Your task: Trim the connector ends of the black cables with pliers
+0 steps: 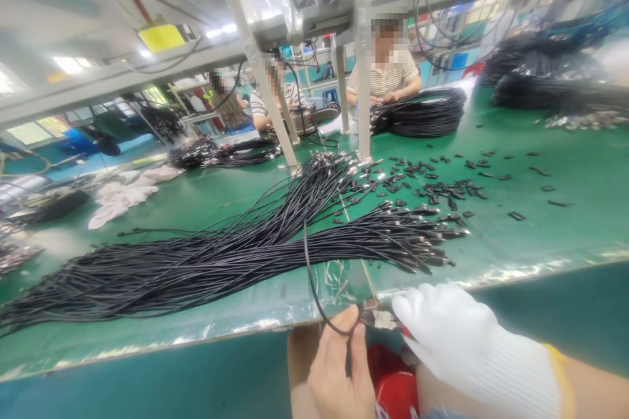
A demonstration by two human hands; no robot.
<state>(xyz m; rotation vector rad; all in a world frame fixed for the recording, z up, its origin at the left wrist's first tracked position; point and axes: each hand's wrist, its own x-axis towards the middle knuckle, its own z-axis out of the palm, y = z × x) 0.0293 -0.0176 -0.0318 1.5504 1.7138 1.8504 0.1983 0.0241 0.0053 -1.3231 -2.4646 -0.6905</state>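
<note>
At the near table edge, my left hand (341, 360), which is bare, pinches one end of a black cable (310, 268); the cable curves up from my fingers toward the bundles. Just right of it, my right hand (447, 327) wears a white knit glove and is closed around a red-handled tool (405, 332), seemingly pliers, mostly covered by the glove. A dark end and a pale, worn patch lie between the two hands, touching the cable end or very close to it. Beyond them lies a long bundle of black cables (275, 254) with metal-tipped connectors pointing right.
Small black pieces (449, 191) lie scattered over the green table (555, 229). Coiled cables (422, 114) sit farther back, near co-workers. Posts (362, 59) hold a shelf above. White cloth (125, 193) lies at left. Below the edge are a cardboard box (301, 360) and something red (397, 393).
</note>
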